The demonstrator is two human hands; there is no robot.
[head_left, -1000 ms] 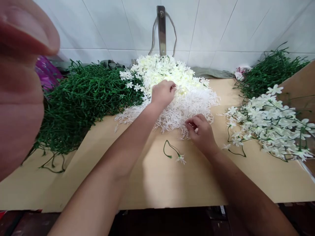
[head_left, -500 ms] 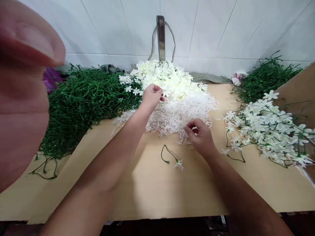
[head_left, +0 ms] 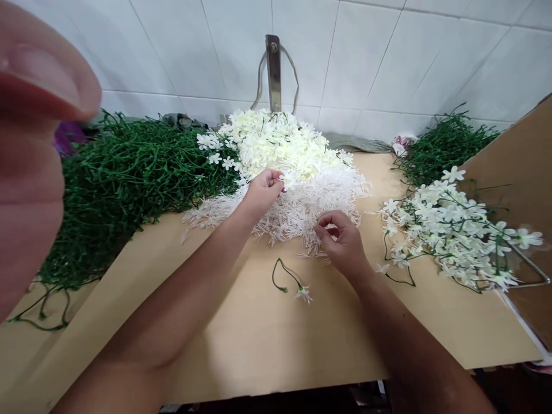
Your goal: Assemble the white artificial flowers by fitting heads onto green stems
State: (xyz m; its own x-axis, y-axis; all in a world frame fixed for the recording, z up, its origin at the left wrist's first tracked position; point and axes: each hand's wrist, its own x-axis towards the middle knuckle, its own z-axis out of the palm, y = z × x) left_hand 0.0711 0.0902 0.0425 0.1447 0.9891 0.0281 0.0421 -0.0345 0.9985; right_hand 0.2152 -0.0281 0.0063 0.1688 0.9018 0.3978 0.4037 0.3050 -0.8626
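Note:
My left hand [head_left: 266, 188] is closed in a pinch over the front of the white flower pile, with what looks like a small white artificial flower [head_left: 282, 177] at its fingertips. Thumb and forefinger of my right hand [head_left: 340, 237] meet at the near right edge of a heap of thin white stamens [head_left: 284, 221]; anything between them is too small to make out. Behind my left hand lie loose white flower heads [head_left: 276, 138]. A single bent green stem [head_left: 278, 270] with a white stamen tuft [head_left: 303, 294] rests on the cardboard between my forearms.
Green stems [head_left: 129, 172] are heaped at left, with a smaller green pile [head_left: 448, 144] at back right. Assembled white flowers [head_left: 457, 230] lie right, beside an upright cardboard panel [head_left: 521, 184]. A metal bracket [head_left: 273, 75] stands behind. A large thumb [head_left: 43, 75] looms near the lens.
My left hand has drawn back slightly from the flower pile toward the stamens. My right hand keeps its pinch at the stamen edge. The view has shifted a little to the right.

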